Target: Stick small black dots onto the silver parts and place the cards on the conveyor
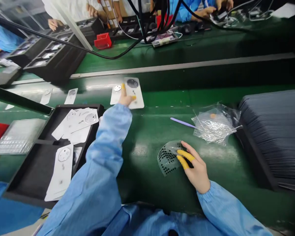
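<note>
My left hand [126, 97], with yellow finger covers, reaches onto a white phone-shaped panel [137, 103] that has a dark round camera area; thumb and finger are apart on it. A second white panel [115, 95] lies just left, partly under the hand. Near the front, my right hand [195, 165] pinches a clear curved sheet [167, 159] with rows of small black dots between its yellow-covered fingers. A purple pair of tweezers [182, 122] lies behind the right hand, its end touching clear plastic bags [213, 126].
At left, a black tray [31, 177] holds white panels [62, 160], with a clear plastic tray [19, 136] beside it. On the right stands a stack of dark sheets [272, 134]. Black cables [113, 57] hang ahead. Across the green bench are a red bin [102, 41] and other people's hands.
</note>
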Available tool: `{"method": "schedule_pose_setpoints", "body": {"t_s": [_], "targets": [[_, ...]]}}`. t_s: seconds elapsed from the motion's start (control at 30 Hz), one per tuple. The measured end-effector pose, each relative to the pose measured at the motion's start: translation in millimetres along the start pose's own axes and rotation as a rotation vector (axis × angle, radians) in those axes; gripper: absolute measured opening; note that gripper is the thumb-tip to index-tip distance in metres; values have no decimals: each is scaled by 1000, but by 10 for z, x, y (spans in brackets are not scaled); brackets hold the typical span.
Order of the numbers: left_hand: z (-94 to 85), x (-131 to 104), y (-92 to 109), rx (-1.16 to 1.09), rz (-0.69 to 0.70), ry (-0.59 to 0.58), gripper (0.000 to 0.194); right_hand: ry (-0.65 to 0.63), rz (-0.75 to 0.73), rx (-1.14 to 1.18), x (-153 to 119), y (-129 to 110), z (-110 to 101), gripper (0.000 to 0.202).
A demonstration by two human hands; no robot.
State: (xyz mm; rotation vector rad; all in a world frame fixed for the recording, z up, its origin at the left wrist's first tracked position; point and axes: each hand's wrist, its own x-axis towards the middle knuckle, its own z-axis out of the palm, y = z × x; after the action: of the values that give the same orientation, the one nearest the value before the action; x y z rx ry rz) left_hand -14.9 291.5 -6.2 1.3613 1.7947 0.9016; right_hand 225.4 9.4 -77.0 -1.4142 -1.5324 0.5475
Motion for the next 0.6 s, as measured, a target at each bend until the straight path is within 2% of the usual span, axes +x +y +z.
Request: {"method": "schedule_pose_setpoints", "body": {"t_s": [0.03, 0.1, 0.17, 0.23, 0.3, 0.4, 0.5, 0.6], "targets": [[-76, -230, -115, -60, 72, -41, 85, 16, 73, 76, 14, -25, -16, 23], [-205, -785, -369, -107, 112, -99, 72, 22, 221, 256, 51, -53, -49, 25], [-264, -1381, -578, -155, -22, -290, 50, -29, 323, 415, 103, -47, -75, 29], [-226, -1906, -675, -298, -229, -490, 59, -123, 376, 485, 168, -27, -94, 32], [-116, -2280, -664, -394, -364, -600, 67, -209, 372, 476, 238, -22, -112, 35], [61, -2534, -583, -458, -420, -499, 57, -214, 231, 239, 319, -91, -133, 39], [153, -2579, -570, -517, -409, -419, 52, -125, -46, -52, 338, -235, -119, 35], [181, -2596, -612, -554, -411, -450, 53, -200, -287, -48, 304, -351, -43, 28]]}}
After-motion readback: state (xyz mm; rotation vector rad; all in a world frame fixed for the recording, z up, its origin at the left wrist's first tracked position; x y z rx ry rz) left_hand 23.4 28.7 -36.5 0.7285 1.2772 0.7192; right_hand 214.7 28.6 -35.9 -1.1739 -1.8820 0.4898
